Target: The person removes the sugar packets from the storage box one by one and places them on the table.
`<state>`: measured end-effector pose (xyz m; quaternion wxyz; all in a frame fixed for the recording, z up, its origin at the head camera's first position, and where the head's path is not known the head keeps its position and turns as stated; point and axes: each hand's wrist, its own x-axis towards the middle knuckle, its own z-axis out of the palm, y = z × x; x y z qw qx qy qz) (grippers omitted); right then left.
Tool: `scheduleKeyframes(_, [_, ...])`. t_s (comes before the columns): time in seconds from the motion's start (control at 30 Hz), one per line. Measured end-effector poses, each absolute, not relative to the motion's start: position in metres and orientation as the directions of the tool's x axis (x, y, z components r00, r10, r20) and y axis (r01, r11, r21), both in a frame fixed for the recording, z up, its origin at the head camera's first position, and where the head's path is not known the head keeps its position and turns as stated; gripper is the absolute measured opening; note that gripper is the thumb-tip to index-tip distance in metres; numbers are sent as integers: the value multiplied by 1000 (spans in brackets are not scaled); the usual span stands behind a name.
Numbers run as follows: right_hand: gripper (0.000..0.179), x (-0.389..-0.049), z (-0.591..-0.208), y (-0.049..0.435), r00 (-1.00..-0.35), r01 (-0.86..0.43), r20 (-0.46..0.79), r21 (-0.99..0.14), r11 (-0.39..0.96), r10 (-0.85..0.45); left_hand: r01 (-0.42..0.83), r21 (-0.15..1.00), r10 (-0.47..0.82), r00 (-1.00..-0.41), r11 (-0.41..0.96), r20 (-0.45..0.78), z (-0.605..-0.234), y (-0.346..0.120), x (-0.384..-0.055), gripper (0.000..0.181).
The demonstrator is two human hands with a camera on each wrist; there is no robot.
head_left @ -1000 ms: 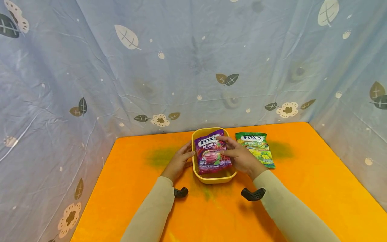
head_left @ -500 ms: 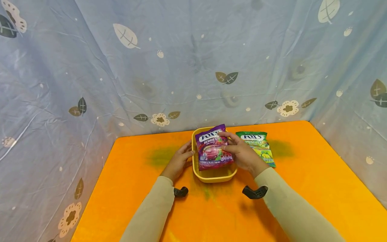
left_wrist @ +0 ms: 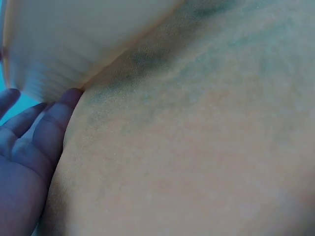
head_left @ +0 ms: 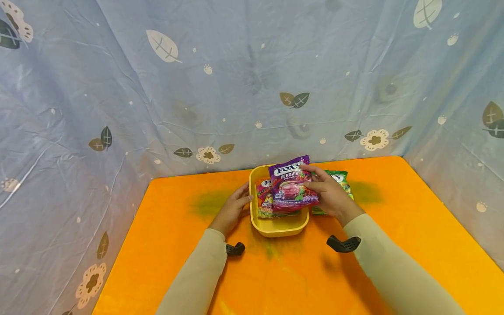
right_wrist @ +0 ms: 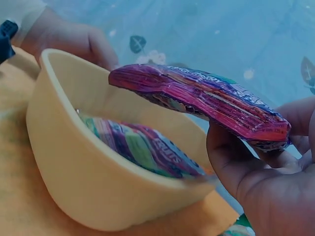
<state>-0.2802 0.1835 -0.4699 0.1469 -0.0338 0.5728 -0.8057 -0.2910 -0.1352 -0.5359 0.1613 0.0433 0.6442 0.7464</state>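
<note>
My right hand (head_left: 332,194) pinches a purple bag of Fox's Berries candy (head_left: 289,188) by its right side, fingers on the front. The bag is tilted above a yellow plastic tub (head_left: 278,232); the right wrist view shows it raised over the rim, thumb beneath. Inside the tub lies another candy bag (right_wrist: 140,147), red and striped with "FRUITS" lettering, partly covered by the purple one in the head view. My left hand (head_left: 232,209) rests against the tub's left wall, fingers extended; the left wrist view has its fingertips (left_wrist: 73,96) touching the outside near the base.
A green Fox's candy bag (head_left: 341,177) lies on the orange tabletop (head_left: 275,280) to the right of the tub, partly hidden behind my right hand. Blue leaf-patterned cloth (head_left: 236,87) hangs behind the table and on both sides.
The purple bag has risen out of the tub and shifted right in my right hand, uncovering the red bag beneath. My left hand has stayed at the tub.
</note>
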Motion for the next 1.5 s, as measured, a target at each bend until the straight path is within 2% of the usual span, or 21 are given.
scheduleKeyframes(0.2, [57,-279,-470,191,-957,214,-138,-931,-296,-256,-187,977,284,-947,-106,-151,-536,-135,-291,65])
scheduleKeyframes(0.87, [52,-277,-476,225,-966,173,-89,-921,-350,-241,-184,977,304,-942,-108,-144,-534,-136,-290,65])
scheduleKeyframes(1.2, [57,-276,-473,244,-975,162,-96,-927,-339,-203,-187,978,304,-941,-94,-151,-532,-136,-290,64])
scheduleKeyframes(1.5, [58,-275,-472,265,-976,144,-65,-908,-393,-208,-179,980,310,-940,-89,-144,-532,-136,-289,65])
